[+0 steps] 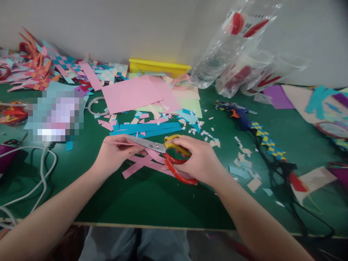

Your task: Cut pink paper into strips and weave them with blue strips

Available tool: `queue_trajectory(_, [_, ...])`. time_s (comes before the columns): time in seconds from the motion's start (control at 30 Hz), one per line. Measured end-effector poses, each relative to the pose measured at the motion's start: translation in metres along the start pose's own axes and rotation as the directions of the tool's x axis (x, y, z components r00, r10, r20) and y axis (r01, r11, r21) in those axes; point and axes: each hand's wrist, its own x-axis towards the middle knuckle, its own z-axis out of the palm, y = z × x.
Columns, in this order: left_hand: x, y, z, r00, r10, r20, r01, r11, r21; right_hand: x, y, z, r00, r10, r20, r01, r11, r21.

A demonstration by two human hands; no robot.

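My right hand [198, 159] is closed through the red and yellow handles of a pair of scissors [160, 148], blades pointing left. My left hand [114, 152] pinches a pink paper strip [130, 144] right at the blade tips. Under both hands lie several cut pink strips [141, 165] on the green table [152, 203]. Just beyond them are blue paper strips [146, 128] and scattered small paper scraps.
Pink paper sheets [133, 94] and a yellow tray [159, 66] lie at the back. Woven paper pieces [54, 67] are piled back left. Clear plastic bottles [233, 50] stand back right. A glue gun [239, 116] with black cable lies right; white cable [40, 177] lies left.
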Motion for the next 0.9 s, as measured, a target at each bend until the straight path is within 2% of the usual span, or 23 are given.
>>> queue_trajectory(0.07, [0.000, 0.001, 0.001, 1.000, -0.014, -0.014, 0.014, 1.000, -0.009, 0.001, -0.001, -0.002, 0.998, 0.060, 0.015, -0.061, 0.997, 0.044])
queue_trajectory(0.17, [0.001, 0.002, 0.001, 0.999, -0.002, -0.043, 0.003, 1.000, 0.017, 0.003, 0.004, -0.004, 0.976, 0.217, -0.013, -0.213, 0.965, 0.153])
queue_trajectory(0.33, [0.006, -0.003, -0.006, 0.983, 0.002, -0.182, -0.003, 1.000, -0.006, 0.010, 0.037, -0.014, 0.862, 0.461, -0.212, -0.391, 0.870, 0.301])
queue_trajectory(0.4, [0.009, -0.005, -0.009, 0.973, -0.025, -0.228, 0.016, 0.999, -0.041, 0.014, 0.055, -0.021, 0.810, 0.511, -0.289, -0.456, 0.858, 0.238])
queue_trajectory(0.47, [0.012, -0.007, -0.013, 0.965, -0.026, -0.263, 0.009, 0.998, -0.065, 0.016, 0.072, -0.028, 0.758, 0.516, -0.399, -0.558, 0.830, 0.013])
queue_trajectory(0.53, [0.015, -0.008, -0.015, 0.958, -0.016, -0.285, -0.007, 0.997, -0.080, 0.016, 0.088, -0.034, 0.769, 0.444, -0.460, -0.575, 0.795, -0.194])
queue_trajectory(0.63, [0.017, -0.009, -0.018, 0.952, -0.013, -0.306, -0.015, 0.996, -0.091, 0.013, 0.108, -0.036, 0.782, 0.441, -0.441, -0.597, 0.733, -0.325])
queue_trajectory(0.83, [0.018, -0.010, -0.021, 0.943, 0.012, -0.332, -0.046, 0.995, -0.094, 0.008, 0.133, -0.033, 0.785, 0.509, -0.353, -0.607, 0.744, -0.278])
queue_trajectory(0.9, [0.019, -0.009, -0.023, 0.936, 0.027, -0.352, -0.061, 0.995, -0.084, 0.007, 0.138, -0.034, 0.808, 0.487, -0.331, -0.574, 0.778, -0.255])
